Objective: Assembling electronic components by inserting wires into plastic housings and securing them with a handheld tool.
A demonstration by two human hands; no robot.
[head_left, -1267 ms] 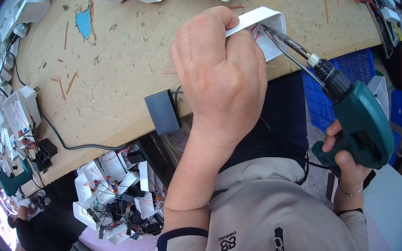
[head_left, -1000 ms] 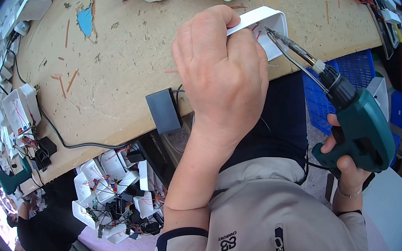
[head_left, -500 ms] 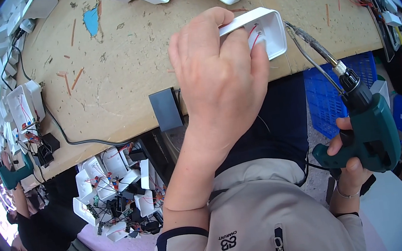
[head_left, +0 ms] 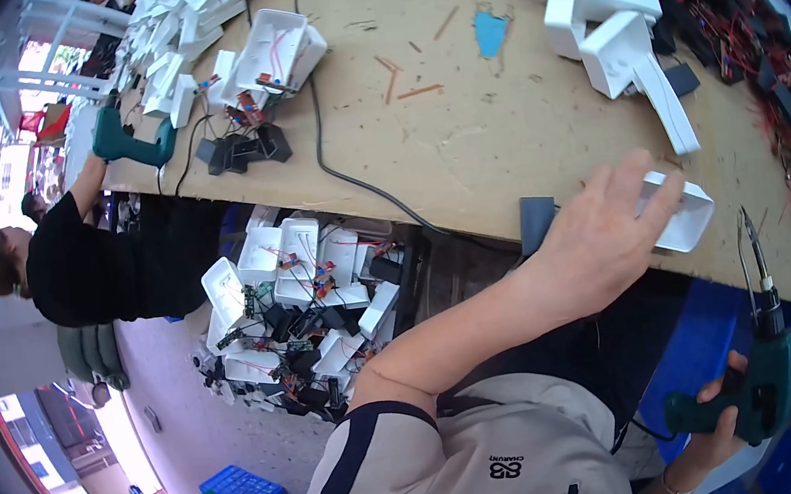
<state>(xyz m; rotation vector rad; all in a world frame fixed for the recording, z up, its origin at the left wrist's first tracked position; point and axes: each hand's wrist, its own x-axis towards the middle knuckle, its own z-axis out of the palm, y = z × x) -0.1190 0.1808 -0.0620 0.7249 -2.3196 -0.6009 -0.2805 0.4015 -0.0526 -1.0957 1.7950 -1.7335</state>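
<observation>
My left hand (head_left: 602, 236) reaches over the left side of a white plastic case (head_left: 687, 223) at the table's front edge. The case's wall lies between my thumb and fingers, and the hand partly covers its inside. At the lower right, my right hand (head_left: 718, 420) grips a green soldering gun (head_left: 776, 383) by its handle, tip pointing up. The metal tip and a thin curved tube beside it stand right of the case, apart from it. A flat dark-grey block (head_left: 538, 223) lies left of my left hand.
White cases (head_left: 608, 48) are piled at the far right, beside a heap of red-wired parts (head_left: 759, 74). A black cable (head_left: 346, 169) crosses the table. Below its edge sits a heap of wired cases (head_left: 306, 278). At left, a co-worker (head_left: 119, 246) holds another green soldering gun (head_left: 131, 146).
The view has swung left, so the table and my hands appear shifted right. Red wires seen inside the case before no longer show. The soldering gun stays in my right hand.
</observation>
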